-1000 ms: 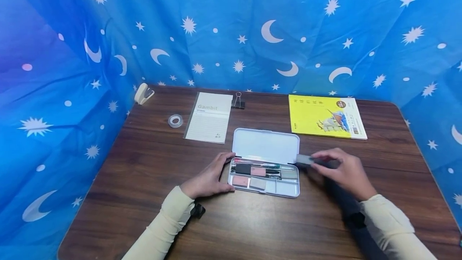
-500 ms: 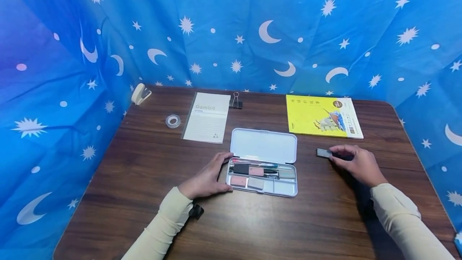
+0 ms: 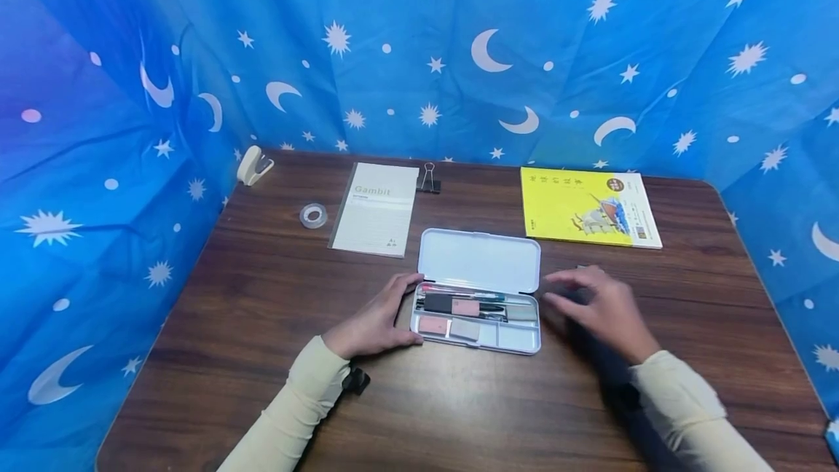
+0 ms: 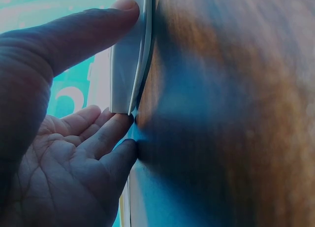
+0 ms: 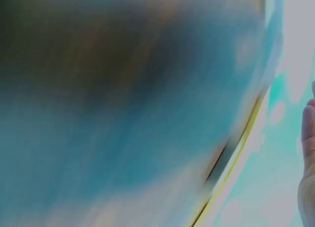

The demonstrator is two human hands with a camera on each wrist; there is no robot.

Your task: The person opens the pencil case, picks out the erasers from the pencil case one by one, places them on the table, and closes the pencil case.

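An open white pencil case lies at the middle of the table, its lid folded back. Inside are pens, a pink-and-black eraser, a second pink eraser and a grey one. My left hand holds the case's left end, thumb at the front and fingers at the end and rear corner. In the left wrist view the thumb presses the case's wall. My right hand, fingers loosely bent and nothing seen between them, hovers just right of the case. A small grey block is almost wholly hidden behind it.
Behind the case lie a Gambit notebook, a black binder clip and a yellow book. Farther left are a tape roll and a cream stapler. Blue curtain borders the table.
My right hand carried a grey block rightward from the case, set it on the table and let go. It has since come back left toward the case. My left hand stays put.
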